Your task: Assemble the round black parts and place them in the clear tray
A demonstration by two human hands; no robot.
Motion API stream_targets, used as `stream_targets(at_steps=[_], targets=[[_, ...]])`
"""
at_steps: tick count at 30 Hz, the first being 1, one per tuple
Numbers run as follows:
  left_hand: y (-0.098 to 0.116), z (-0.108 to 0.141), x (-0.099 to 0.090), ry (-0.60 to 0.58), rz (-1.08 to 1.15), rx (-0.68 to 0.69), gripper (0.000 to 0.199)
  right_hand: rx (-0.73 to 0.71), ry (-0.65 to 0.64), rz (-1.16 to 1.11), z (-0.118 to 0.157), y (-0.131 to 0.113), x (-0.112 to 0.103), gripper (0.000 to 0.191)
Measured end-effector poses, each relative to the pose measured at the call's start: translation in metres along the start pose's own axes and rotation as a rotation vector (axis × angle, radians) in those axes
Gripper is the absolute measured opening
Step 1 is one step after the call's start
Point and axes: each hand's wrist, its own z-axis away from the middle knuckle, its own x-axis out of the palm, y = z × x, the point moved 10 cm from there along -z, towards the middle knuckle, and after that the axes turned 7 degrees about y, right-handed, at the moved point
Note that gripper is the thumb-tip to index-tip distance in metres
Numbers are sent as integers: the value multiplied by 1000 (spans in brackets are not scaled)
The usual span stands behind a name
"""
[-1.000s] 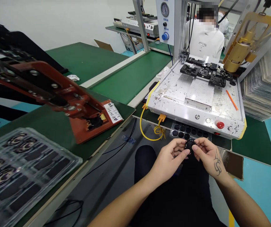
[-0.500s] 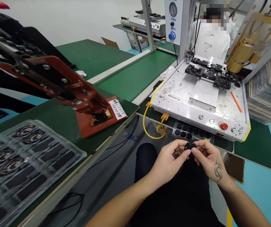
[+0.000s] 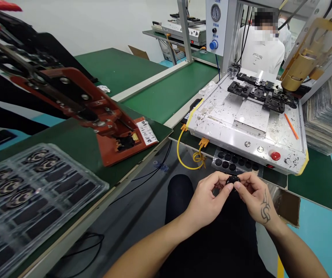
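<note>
A small round black part point(image 3: 232, 179) is pinched between both my hands above my lap. My left hand point(image 3: 210, 199) grips its left side with thumb and fingertips. On its right side, the thumb and fingers of my right hand point(image 3: 254, 197) are closed on it too. My fingertips cover much of the part, so its details are hard to make out. Just beyond my hands, a sheet of black discs point(image 3: 232, 160) lies at the table edge, below the front of a white machine point(image 3: 246, 133).
At left, a red press fixture point(image 3: 110, 131) stands on a green table beside a clear tray point(image 3: 103, 185) of round and flat dark parts. Black jigs point(image 3: 258, 92) and an orange stick point(image 3: 291, 126) lie on the machine. A person in white point(image 3: 264, 50) sits behind it. Yellow cables point(image 3: 180, 154) hang nearby.
The view has shifted slightly, so the surroundings sit a little further right. Both hands keep their pinch on the round black part, with hardly any movement.
</note>
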Motion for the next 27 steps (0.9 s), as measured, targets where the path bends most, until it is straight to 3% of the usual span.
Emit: stream_targets(at_steps=[6,8,10,12,14,16,17,18,21,24,27], targets=[[1,12,-13,82,-91,32,18,-21,-112,13,-4,1,20,30],[10,17,-34,146,-161,111,19,-60,-184,-14,-4,2,27,40],[21,26,-88,346,-289,208,20,-128,-229,-28,-6,6,26,51],[34,53,-171,686,-481,276,22,-154,-190,57,-16,25,15,47],[43,102,-261,1047,-737,227,25,-136,-192,134,-27,52,8,47],[37,159,-344,1311,-1003,-78,31,-139,-178,135,-36,71,1,50],[27,189,-380,1389,-1112,-322,35,-136,-180,128,-40,78,1,52],[19,214,-407,1422,-1132,-450,37,-130,-189,123,-43,84,2,54],[-12,265,-456,1382,-1108,-701,23,-73,-238,135,-50,94,11,59],[-45,285,-471,1275,-1074,-846,24,-27,-314,134,-54,95,24,63],[-60,285,-476,1233,-1092,-892,30,-45,-355,122,-52,91,32,62]])
